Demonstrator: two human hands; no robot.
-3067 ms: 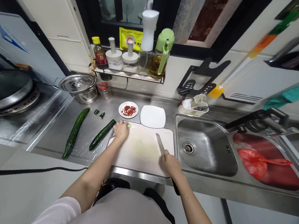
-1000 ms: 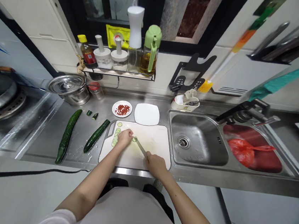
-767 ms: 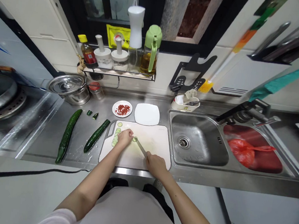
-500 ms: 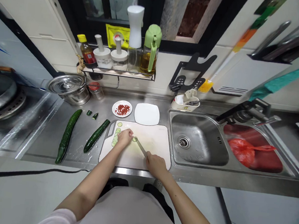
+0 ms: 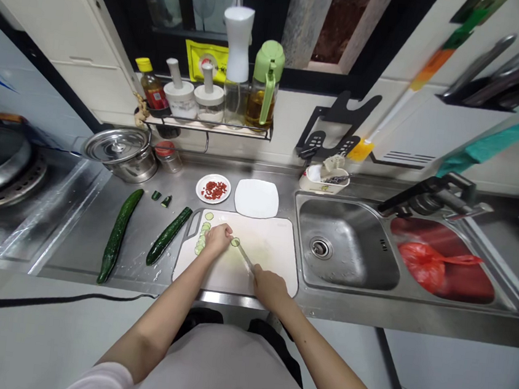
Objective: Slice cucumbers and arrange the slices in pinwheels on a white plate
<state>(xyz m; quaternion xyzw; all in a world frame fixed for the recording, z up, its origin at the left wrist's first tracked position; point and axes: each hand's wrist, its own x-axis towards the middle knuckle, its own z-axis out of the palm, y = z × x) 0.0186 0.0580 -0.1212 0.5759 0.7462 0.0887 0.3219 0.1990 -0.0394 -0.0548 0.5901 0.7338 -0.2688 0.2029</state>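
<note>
A kitchen knife is in my right hand, its fingers wrapped round the handle and the blade slanting up-left over the white cutting board. By the blade's tip lies a thin cucumber slice. My left hand is curled just left of that slice, fingertips drawn together; whether anything is between them I cannot make out. Several cucumber slices form a column along the board's left side, partly behind my left hand.
Left of the board lie a cut cucumber, a whole cucumber and two small cucumber ends. Behind it stand a plate of chopped red pieces and a white plate. A double sink is on the right.
The view has shifted slightly. My hands, the knife and the cucumber slice keep nearly the same places on the board.
</note>
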